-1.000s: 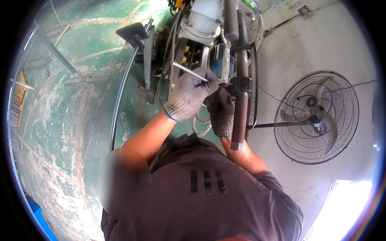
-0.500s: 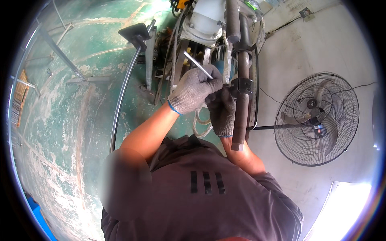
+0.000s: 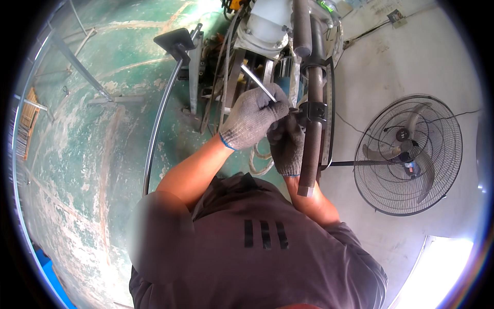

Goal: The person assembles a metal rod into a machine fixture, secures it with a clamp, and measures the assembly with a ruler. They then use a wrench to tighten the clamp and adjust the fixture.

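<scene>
My left hand [image 3: 256,114], in a grey knit glove with a blue cuff, is closed on a slim silver metal bar [image 3: 253,79]. The bar sticks out past the thumb toward the far left; its other end is hidden in the fist. Against it, lower and to the right, is my gloved right hand [image 3: 286,152], its fingers curled and partly covered. What they pinch I cannot make out. Both hands meet just left of a dark clamp collar [image 3: 312,111], which sits around a thick threaded rod [image 3: 310,154] pointing toward me.
A second thick rod [image 3: 301,31] and a white machine housing [image 3: 266,26] stand ahead. Cables and a pale coiled hose [image 3: 262,164] hang below my hands. At left rises a chrome pole with a black square plate [image 3: 175,42]. A large caged fan [image 3: 408,154] is at right.
The whole view has shifted slightly, moving the machine right and down in the picture. Both hands keep their places by the collar, and the silver bar stays in my left hand.
</scene>
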`<state>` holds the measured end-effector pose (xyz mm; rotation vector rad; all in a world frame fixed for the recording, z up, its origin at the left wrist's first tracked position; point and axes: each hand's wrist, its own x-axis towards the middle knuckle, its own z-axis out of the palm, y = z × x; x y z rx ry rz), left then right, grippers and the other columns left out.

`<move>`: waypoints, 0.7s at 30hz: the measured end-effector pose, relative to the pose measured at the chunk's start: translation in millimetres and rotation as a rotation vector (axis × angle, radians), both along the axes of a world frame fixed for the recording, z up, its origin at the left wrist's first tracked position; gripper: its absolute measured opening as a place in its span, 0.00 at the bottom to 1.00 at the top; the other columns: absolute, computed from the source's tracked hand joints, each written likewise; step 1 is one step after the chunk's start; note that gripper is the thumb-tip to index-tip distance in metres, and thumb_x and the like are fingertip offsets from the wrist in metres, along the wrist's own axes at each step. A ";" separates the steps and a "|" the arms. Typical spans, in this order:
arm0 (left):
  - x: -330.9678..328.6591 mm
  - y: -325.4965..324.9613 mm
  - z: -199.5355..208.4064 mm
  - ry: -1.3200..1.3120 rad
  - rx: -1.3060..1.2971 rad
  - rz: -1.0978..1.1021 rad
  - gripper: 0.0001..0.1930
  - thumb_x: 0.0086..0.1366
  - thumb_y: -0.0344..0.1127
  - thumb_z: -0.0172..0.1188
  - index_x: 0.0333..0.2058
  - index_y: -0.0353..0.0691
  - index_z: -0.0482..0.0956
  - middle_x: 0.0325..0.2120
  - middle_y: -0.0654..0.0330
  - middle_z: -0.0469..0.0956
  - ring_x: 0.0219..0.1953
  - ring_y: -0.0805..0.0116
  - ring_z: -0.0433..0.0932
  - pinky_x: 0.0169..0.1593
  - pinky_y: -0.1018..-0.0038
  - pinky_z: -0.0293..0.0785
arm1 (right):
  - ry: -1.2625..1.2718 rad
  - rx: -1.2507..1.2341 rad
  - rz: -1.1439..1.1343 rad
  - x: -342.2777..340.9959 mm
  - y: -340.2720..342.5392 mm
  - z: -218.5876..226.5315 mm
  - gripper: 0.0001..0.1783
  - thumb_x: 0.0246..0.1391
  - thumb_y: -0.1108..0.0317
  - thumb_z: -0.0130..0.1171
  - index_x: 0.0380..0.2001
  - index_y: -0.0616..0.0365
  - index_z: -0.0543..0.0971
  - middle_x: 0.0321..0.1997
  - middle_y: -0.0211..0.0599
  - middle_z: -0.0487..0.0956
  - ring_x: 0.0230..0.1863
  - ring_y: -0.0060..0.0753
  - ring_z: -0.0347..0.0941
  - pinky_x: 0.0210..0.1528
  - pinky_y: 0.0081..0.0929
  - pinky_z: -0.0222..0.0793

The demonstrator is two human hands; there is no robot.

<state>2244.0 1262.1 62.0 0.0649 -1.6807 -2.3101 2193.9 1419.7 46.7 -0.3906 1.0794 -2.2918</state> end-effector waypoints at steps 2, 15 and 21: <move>-5.6 -0.9 -0.7 0.059 -0.141 0.069 0.04 0.75 0.28 0.65 0.38 0.43 0.79 0.27 0.71 0.74 0.27 0.81 0.74 0.32 0.77 0.71 | 0.019 -0.008 -0.010 -3.5 2.8 -6.8 0.16 0.66 0.62 0.73 0.50 0.51 0.77 0.38 0.30 0.78 0.39 0.30 0.76 0.39 0.27 0.72; -8.2 -4.7 11.8 -0.093 0.093 -0.056 0.04 0.76 0.33 0.66 0.38 0.45 0.80 0.26 0.72 0.74 0.25 0.81 0.76 0.29 0.79 0.70 | 0.124 0.082 0.000 -9.7 4.9 -7.1 0.09 0.69 0.66 0.68 0.45 0.53 0.77 0.38 0.35 0.80 0.36 0.31 0.75 0.40 0.31 0.72; -6.1 -5.5 6.2 0.017 -0.004 -0.026 0.04 0.76 0.32 0.65 0.39 0.43 0.80 0.27 0.70 0.76 0.25 0.80 0.76 0.29 0.78 0.70 | 0.087 0.097 0.040 -17.6 20.6 -0.7 0.14 0.72 0.64 0.63 0.54 0.59 0.77 0.39 0.39 0.81 0.37 0.35 0.78 0.40 0.32 0.74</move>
